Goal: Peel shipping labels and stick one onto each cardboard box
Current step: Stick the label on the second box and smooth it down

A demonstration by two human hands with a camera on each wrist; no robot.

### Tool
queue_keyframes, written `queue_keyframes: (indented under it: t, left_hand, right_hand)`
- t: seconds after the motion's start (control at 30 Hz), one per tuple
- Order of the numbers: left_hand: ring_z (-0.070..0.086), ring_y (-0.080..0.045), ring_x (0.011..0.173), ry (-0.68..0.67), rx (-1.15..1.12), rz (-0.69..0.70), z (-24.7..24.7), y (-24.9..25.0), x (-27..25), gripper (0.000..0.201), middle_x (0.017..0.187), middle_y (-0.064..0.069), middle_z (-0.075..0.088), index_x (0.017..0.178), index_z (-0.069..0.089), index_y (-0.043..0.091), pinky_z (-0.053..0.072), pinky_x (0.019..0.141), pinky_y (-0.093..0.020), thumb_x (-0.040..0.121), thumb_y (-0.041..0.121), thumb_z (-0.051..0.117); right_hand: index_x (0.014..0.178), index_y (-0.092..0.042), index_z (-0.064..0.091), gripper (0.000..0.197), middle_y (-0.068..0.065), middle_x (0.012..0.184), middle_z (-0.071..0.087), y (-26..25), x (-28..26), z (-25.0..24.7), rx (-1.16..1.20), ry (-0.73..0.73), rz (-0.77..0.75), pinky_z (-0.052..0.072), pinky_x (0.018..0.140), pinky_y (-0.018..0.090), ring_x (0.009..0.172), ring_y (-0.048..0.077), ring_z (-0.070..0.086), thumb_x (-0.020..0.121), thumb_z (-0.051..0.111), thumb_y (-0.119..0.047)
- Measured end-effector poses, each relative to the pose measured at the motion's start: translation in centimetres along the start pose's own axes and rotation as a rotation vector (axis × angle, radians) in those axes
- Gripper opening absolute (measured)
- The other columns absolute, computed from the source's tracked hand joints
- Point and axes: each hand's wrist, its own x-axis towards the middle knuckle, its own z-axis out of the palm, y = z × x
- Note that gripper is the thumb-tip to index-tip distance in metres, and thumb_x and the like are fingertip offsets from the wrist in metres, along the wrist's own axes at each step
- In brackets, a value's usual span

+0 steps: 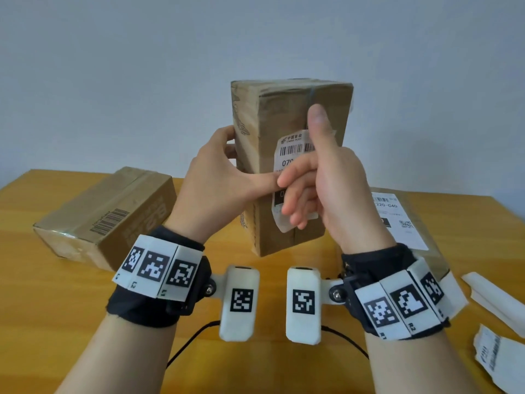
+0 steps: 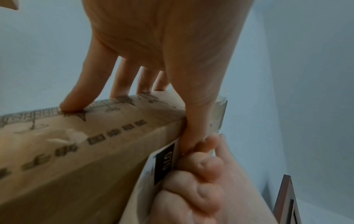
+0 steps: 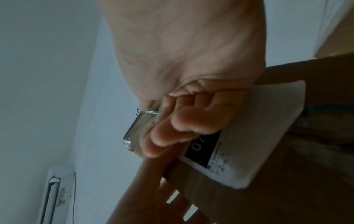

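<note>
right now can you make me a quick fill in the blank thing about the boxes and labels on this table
1. The left hand holds the upright cardboard box off the ____.
2. The right hand lies against the white ____ on that box's front.
3. The lying box at the left shows a printed ____ but no white label.
4. The flat box at the right has a label on its ____ face.

Missing words: table; label; barcode; top

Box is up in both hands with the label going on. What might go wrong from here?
1. The white shipping label looks only partly stuck; its lower end seems lifted off the brown cardboard box, so it may crease or trap bubbles.
2. The left hand holds the raised box mostly alone; pressure from the right hand could twist it in that grip.
</note>
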Motion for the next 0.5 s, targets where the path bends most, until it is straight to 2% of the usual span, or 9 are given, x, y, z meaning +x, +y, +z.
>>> queue_keyframes:
  t: [0.17, 0.3, 0.4, 0.5]
  left_hand:
    - [0.076, -0.006, 0.092, -0.019, 0.004, 0.022, 0.12, -0.27, 0.08, 0.099, 0.119, 0.013, 0.072, 0.141, 0.053, 0.033, 0.064, 0.07, -0.035, 0.054, 0.06, 0.09]
    - [0.076, -0.009, 0.091, -0.028, 0.004, 0.057, 0.11, -0.5, 0.14, 0.101, 0.121, 0.009, 0.072, 0.143, 0.052, 0.03, 0.062, 0.07, -0.034, 0.054, 0.061, 0.087]
    - [0.075, -0.009, 0.092, -0.036, 0.006, 0.079, -0.01, -0.75, 0.25, 0.1, 0.121, 0.008, 0.072, 0.144, 0.053, 0.029, 0.064, 0.073, -0.035, 0.055, 0.06, 0.087]
    - [0.074, -0.005, 0.093, -0.045, 0.018, 0.108, -0.04, -0.92, 0.3, 0.099, 0.123, 0.009, 0.072, 0.145, 0.053, 0.027, 0.065, 0.079, -0.032, 0.058, 0.059, 0.089]
  right_hand:
    - [0.038, -0.011, 0.062, 0.098, 0.019, 0.046, 0.061, -0.21, 0.09, 0.18, 0.07, 0.051, 0.017, 0.049, 0.039, 0.024, 0.033, 0.027, 0.054, 0.099, 0.019, -0.074]
    - [0.038, -0.009, 0.062, 0.101, 0.019, 0.046, 0.062, -0.31, 0.06, 0.31, 0.135, 0.06, 0.008, 0.051, 0.039, 0.025, 0.032, 0.026, 0.056, 0.101, 0.014, -0.072]
    - [0.039, -0.009, 0.065, 0.103, 0.015, 0.044, 0.062, -0.23, 0.02, 0.34, 0.211, 0.044, -0.016, 0.05, 0.037, 0.023, 0.032, 0.024, 0.058, 0.103, 0.01, -0.067]
    - [0.043, -0.01, 0.069, 0.102, 0.016, 0.046, 0.063, -0.07, -0.07, 0.39, 0.256, 0.108, -0.056, 0.049, 0.036, 0.024, 0.032, 0.025, 0.058, 0.105, 0.01, -0.065]
